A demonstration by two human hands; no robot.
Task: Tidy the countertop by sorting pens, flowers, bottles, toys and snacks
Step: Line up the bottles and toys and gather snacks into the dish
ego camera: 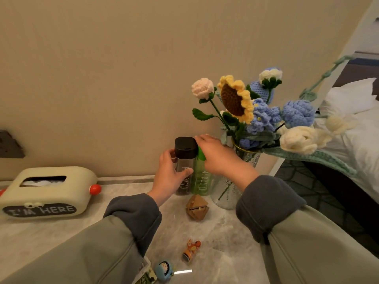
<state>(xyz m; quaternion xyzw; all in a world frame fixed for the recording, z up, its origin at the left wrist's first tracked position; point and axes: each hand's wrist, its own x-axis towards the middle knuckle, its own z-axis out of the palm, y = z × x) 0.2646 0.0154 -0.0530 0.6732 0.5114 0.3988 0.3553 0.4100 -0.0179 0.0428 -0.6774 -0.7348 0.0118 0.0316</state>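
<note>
I am looking at big yarn flowers (235, 99) standing in a glass vase (227, 193) on the worktop (225, 253) by the wall (102, 78). Just left of it, my left hand (170, 175) is gripping the dark bottle (183, 186), and my right hand (217, 156) is curling over the green bottle (202, 181) touching it.

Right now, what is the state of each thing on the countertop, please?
Smoky bottle with black cap: upright, capped, gripped by left hand.
Green plastic bottle: upright, right hand grips its top.
Ribbed glass vase: upright, holding crochet flowers.
Cream tissue box: flat, tissue inside.
Brown wooden puzzle toy: standing free, untouched.
</note>
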